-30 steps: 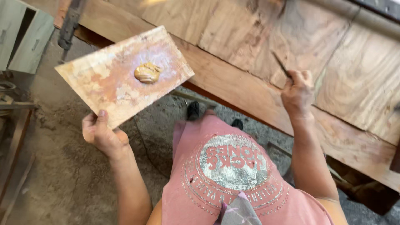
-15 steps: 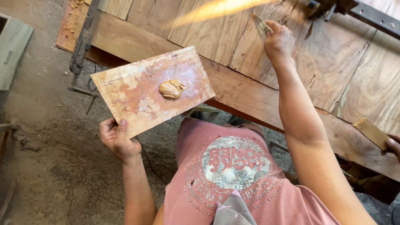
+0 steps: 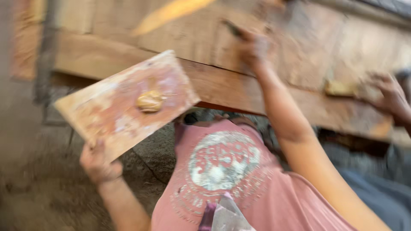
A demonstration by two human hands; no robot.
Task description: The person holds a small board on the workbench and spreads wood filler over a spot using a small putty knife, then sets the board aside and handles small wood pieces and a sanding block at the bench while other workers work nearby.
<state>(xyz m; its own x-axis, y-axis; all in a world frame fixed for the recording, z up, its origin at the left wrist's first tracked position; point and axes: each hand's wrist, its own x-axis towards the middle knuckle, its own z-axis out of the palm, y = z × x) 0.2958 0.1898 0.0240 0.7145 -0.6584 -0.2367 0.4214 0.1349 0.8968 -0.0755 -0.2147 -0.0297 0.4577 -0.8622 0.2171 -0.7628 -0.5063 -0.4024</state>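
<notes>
L hand point(image 3: 99, 163) clamped on lower corner of flat board point(image 3: 128, 104), tilted, putty lump point(image 3: 150, 101) up past fingers near middle. R hand point(image 3: 253, 48) closed round thin tool point(image 3: 233, 28), tip on wood slab point(image 3: 342, 47) ahead; blurred. Board prob. light, stiff; corner grip OK, keep level-ish. Putty soft, sticky, likely to smear. Another person's hand point(image 3: 391, 96) far right w/ small block point(image 3: 339, 88).

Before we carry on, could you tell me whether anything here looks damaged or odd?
A dark crack runs along the slab under the right hand. The board in the left hand tilts but keeps its putty lump.
</notes>
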